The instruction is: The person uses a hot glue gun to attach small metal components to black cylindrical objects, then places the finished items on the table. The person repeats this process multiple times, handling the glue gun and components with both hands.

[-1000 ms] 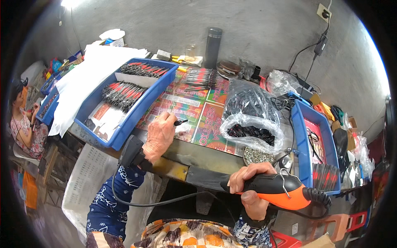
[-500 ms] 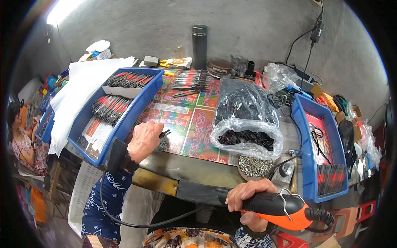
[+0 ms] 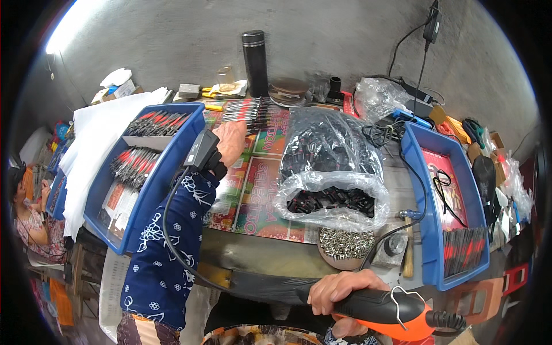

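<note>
My right hand (image 3: 345,292), low in front of me, is wrapped round an orange and black corded power tool (image 3: 397,307). It looks like an electric screwdriver, with a wire hanging loop and a coiled cord. My left hand (image 3: 231,141) reaches across the printed mat (image 3: 259,190) to a row of slim black, red and silver pieces (image 3: 244,108). Its fingers are mostly hidden behind the back of the hand, so I cannot make out what they hold. A dark device (image 3: 202,149) with a cable is strapped at my left wrist.
Left of my arm stands a blue tray (image 3: 198,123) of slim black-and-red pieces. A plastic bag (image 3: 333,144) of small black parts lies mid-table, a bowl of small metal parts (image 3: 345,247) before it. Another blue tray (image 3: 408,149) is right; a black flask (image 3: 255,63) stands behind.
My left hand, earlier at the mat's near left with a dark slim piece in its fingers, has moved away from me to the row. The right hand still holds the tool. The view has shifted slightly.
</note>
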A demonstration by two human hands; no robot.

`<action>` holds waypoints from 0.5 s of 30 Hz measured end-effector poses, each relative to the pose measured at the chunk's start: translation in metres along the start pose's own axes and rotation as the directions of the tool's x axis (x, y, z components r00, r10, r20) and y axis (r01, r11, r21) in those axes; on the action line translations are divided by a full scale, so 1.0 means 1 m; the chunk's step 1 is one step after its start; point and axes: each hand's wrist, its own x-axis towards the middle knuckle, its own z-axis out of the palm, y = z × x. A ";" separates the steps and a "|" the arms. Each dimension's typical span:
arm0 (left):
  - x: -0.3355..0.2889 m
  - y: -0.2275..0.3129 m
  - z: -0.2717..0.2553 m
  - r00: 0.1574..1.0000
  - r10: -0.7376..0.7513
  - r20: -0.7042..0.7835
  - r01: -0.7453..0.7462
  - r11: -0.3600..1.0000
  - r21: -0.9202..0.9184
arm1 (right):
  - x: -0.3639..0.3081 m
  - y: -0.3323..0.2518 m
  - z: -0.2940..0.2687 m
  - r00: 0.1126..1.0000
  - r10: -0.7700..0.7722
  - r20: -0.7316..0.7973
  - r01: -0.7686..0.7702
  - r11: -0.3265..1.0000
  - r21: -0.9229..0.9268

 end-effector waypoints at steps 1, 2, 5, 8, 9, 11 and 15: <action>0.003 0.000 0.005 1.000 -0.014 0.010 0.014 1.000 0.019 | 0.000 0.002 -0.004 1.000 -0.010 0.020 0.010 1.000 0.000; 0.005 -0.001 0.009 0.999 -0.029 0.020 0.028 0.999 0.041 | 0.001 0.004 -0.007 0.999 -0.020 0.041 0.020 1.000 0.003; 0.004 -0.001 0.019 1.000 -0.012 -0.006 0.012 0.996 0.093 | 0.003 0.009 -0.013 0.993 -0.047 0.105 0.046 0.999 0.012; 0.004 -0.003 0.025 0.998 0.030 -0.046 -0.026 0.994 0.103 | 0.004 0.006 -0.013 0.993 -0.030 0.116 0.028 0.999 0.019; 0.005 -0.003 0.027 0.999 0.024 -0.021 -0.022 0.995 0.094 | 0.002 0.002 -0.012 0.997 0.004 0.079 -0.005 1.000 0.020; 0.005 -0.005 0.029 1.000 0.010 0.024 -0.012 0.997 0.076 | 0.002 -0.003 -0.007 0.999 0.049 0.018 -0.049 0.998 0.032; -0.007 -0.005 0.028 0.997 0.056 -0.053 -0.054 0.998 0.030 | 0.003 -0.004 0.004 0.998 0.035 -0.046 -0.035 0.999 -0.001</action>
